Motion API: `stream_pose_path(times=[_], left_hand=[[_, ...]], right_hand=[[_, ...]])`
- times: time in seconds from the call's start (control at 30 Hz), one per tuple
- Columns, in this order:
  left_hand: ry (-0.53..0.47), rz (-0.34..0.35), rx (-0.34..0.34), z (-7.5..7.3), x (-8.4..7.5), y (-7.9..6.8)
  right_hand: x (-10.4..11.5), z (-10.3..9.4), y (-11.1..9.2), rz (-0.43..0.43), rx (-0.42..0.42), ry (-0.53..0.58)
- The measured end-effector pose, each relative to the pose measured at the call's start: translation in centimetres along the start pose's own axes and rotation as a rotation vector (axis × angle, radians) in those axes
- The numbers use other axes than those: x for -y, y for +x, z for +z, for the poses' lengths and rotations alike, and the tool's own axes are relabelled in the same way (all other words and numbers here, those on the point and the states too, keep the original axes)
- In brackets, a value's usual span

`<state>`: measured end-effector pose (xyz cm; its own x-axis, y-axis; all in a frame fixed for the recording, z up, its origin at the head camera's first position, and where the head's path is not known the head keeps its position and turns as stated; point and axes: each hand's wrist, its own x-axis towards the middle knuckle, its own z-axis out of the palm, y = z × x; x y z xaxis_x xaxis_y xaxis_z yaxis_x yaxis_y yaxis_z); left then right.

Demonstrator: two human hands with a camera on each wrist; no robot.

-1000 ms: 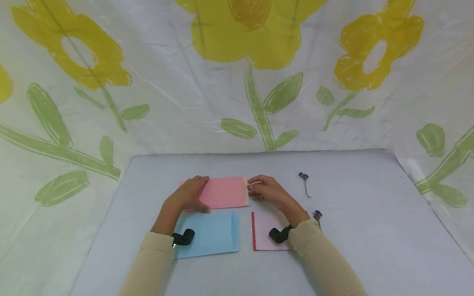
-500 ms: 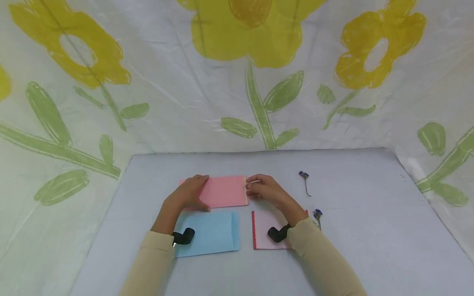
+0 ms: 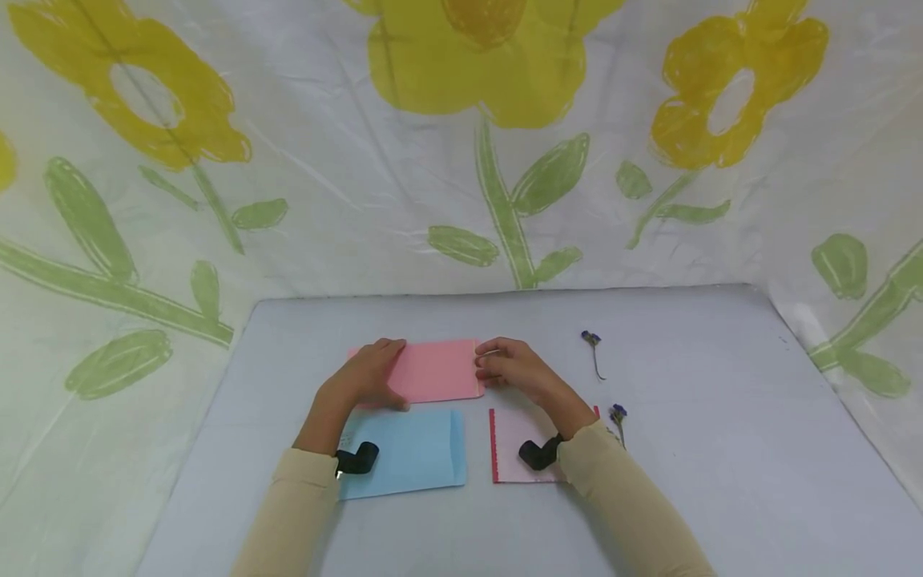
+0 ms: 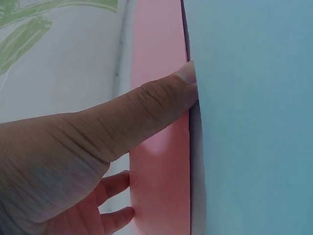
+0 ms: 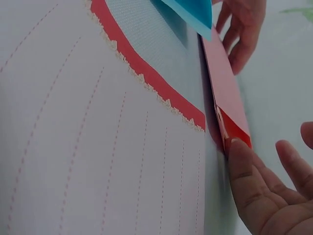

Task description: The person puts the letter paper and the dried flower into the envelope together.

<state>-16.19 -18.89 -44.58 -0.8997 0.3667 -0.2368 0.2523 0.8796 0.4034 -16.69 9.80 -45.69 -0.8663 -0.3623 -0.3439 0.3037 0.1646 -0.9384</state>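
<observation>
A pink envelope (image 3: 436, 370) lies toward the back of the table, its right end showing a narrow cream edge and, in the right wrist view, an orange-red inside. My left hand (image 3: 368, 377) grips its left part, thumb along the near edge (image 4: 183, 93) and fingers at the far edge. At the envelope's right end, my right hand (image 3: 515, 370) touches the mouth with its fingertips; the thumb (image 5: 239, 156) is at the near corner and other fingers stand apart. What is inside the envelope is hidden.
A light blue envelope (image 3: 414, 449) lies just in front of the pink one. To its right is a dashed-line pale pink sheet (image 3: 508, 449) with red edges, partly under my right wrist. Two small dried purple flowers (image 3: 591, 338) lie at the right.
The cream strip at the pink envelope's right end has become narrower as my right fingertips shifted slightly left. My left hand has kept its hold.
</observation>
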Motion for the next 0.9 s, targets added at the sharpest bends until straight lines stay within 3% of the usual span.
stream_pose_path(times=[0.63, 0.77, 0.9], left_hand=[[-0.015, -0.008, 0.011, 0.1, 0.1, 0.1], [-0.011, -0.006, 0.007, 0.0, 0.0, 0.1], [-0.007, -0.002, 0.004, 0.0, 0.0, 0.2]], right_hand=[[-0.2, 0.2, 0.3, -0.01, 0.023, -0.003], [0.1, -1.0, -0.1, -0.035, 0.031, -0.072], [0.5, -3.9, -0.4, -0.065, -0.05, -0.186]])
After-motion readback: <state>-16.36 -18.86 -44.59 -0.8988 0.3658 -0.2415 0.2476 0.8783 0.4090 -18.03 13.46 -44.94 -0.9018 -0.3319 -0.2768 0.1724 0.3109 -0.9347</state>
